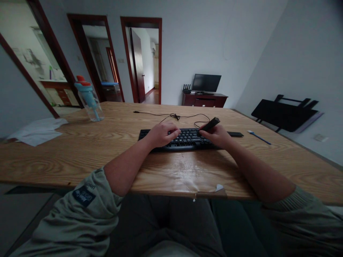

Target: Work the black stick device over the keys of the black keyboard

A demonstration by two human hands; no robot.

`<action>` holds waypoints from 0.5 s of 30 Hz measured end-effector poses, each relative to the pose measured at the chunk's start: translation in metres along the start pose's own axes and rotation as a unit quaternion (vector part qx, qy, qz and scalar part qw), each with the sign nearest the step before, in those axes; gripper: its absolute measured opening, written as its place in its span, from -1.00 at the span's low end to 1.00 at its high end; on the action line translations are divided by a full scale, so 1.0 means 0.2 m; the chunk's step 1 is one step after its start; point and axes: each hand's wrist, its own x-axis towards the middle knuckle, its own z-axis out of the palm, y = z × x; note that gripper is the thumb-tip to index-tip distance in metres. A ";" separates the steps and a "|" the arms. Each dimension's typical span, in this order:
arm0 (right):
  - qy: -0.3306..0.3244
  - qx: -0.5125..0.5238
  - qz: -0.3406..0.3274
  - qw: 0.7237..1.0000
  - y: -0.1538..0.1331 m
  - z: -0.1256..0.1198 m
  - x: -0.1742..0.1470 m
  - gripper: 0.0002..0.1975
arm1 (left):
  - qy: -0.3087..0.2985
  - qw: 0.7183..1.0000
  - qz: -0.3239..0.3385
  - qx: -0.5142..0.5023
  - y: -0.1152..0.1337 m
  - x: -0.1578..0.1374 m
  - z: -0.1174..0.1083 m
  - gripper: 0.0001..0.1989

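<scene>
A black keyboard [187, 137] lies across the wooden table [107, 153] in front of me. My left hand [164, 135] rests over its left part, fingers curled down onto it; the fingertips are partly hidden. Over the right part, my right hand [217, 136] is closed around a black stick-like tool [210, 124], whose end sticks up at a slant. The tool's lower end is hidden, so I cannot tell its kind. A thin cable [187, 116] with a plug runs behind the keyboard. To the right of my hand shows a flat black strip [236, 134].
A blue-handled brush [259, 137] lies at the right. On the left stand a clear bottle with an orange lid [89, 100] and white tissue sheets [37, 132]. A white scrap [219, 187] is at the chipped front edge. A folded black table [286, 114] leans by the wall.
</scene>
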 end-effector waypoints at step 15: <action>0.207 0.370 0.198 0.884 -0.10 0.24 0.09 -0.87 | 0.009 1.000 0.005 0.000 -0.02 0.01 0.00 -0.68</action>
